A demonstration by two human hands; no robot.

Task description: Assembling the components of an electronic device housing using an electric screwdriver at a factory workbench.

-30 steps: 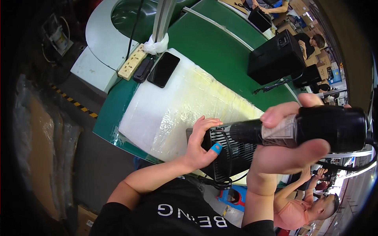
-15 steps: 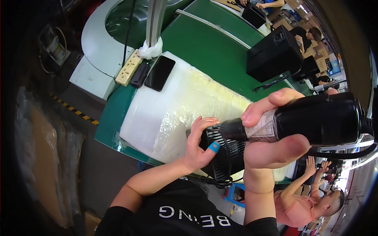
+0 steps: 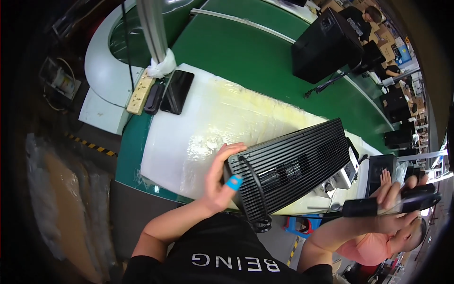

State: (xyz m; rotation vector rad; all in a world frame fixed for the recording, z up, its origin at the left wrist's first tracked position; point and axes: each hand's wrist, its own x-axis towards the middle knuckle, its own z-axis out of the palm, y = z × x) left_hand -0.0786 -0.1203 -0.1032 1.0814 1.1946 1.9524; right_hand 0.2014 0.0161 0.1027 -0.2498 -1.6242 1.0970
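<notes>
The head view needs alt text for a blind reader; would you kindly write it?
A person's left hand holds one end of a black, ribbed, box-shaped unit on a white plastic-covered pad; farther right, the right hand grips a black cylindrical tool.

Hands grip ribbed case; black screwdriver
</notes>
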